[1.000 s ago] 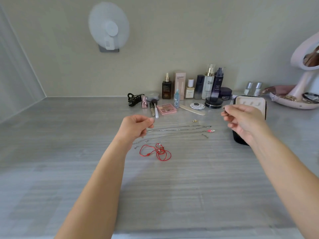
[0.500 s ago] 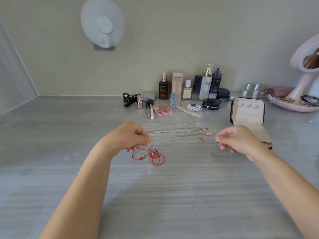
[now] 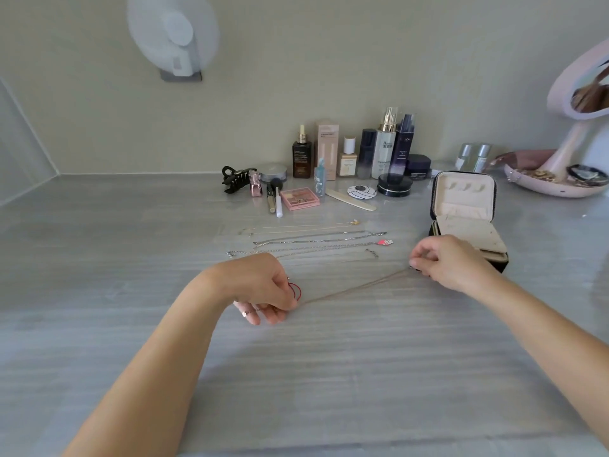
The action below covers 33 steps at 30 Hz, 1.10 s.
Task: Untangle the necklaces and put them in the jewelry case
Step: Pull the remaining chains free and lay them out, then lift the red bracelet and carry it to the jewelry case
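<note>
First, nearest: two bare forearms reach in over the grey table. Left grip is knuckles up with fingers curled, pinching one end of a thin chain. A small pink charm shows by its lower fingers. A red cord peeks out from under this grip, mostly hidden.

The chain runs taut, up and right, to the right grip, whose thumb and fingertips are pinched on the other end. Whether the chain touches the table, cannot tell.

Just behind the grips, four more necklaces lie straight in rows, apart from each other. One has a red pendant at its right end.

The case is open with its lid upright and a pale lining. The right grip is just in front of it, covering its near left corner.

Farther back are a palette, brushes, a hair claw, a nail file and bottles along the wall. Far right, a pink mirror stands on a tray. A fan is on the wall.
</note>
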Available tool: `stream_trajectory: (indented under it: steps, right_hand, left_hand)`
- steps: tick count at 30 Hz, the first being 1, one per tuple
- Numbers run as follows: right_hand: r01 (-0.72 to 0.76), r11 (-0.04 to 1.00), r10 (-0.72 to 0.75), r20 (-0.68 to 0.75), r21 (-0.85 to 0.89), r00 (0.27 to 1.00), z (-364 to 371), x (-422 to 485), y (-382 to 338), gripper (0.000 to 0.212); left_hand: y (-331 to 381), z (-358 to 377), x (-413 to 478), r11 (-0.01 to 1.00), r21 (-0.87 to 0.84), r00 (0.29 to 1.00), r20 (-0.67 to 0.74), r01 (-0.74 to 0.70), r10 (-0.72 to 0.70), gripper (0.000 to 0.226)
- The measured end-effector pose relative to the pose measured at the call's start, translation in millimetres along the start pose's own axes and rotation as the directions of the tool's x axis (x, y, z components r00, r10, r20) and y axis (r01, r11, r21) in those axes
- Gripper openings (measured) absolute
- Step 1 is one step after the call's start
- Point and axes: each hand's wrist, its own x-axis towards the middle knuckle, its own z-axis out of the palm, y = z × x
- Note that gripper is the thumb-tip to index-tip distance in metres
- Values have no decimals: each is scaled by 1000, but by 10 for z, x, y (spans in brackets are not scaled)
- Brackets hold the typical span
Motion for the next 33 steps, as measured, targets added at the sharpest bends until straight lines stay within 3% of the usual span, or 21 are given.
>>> stream_trajectory:
  steps: [5,10,14,25,33]
  right_hand:
    - [13,996,-16,-33,-85,999,30,-15,4,7]
    - [14,991,-24,-78,-133,997,37,-35,-44,20]
    - [79,990,-84,-36,-120,996,61,-81,-236,22]
    - [289,953,-300,140,90,944,360,-118,-1063,15]
    - [287,940,-321,190,186,928,635,-107,-1310,18]
  left_hand:
    - [-75,-93,-41,999,24,999,-4,40,-40,11]
    - [-145,-174,-87,997,22,997,-15,70,-69,7]
    - [-185,-219,-108,997,-20,996,-47,78,-79,8]
    - [-270,-279,-51,995,-98,995,-91,28,-37,11]
    - [-281,-275,1,992,-128,992,-125,-15,-1,8]
